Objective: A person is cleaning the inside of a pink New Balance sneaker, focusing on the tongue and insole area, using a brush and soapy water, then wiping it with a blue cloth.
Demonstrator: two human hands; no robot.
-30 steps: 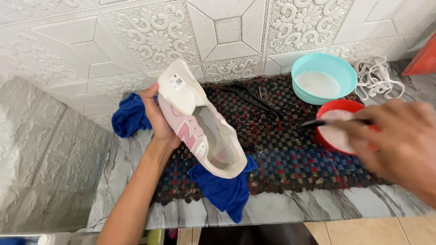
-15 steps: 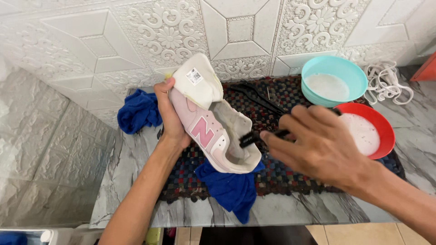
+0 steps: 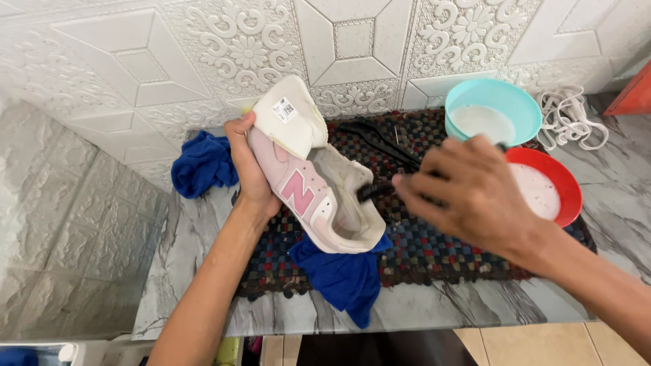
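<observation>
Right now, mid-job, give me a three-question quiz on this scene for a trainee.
1. True or false: the left hand holds the pink and white sneaker tilted above the woven mat.
2. What does the right hand hold against the sneaker's opening? A) a black brush B) a sponge C) a spoon
3. Which bowl stands nearer the wall, the teal bowl or the red bowl?

Key: 1 true. 2 A. 3 the teal bowl.
</observation>
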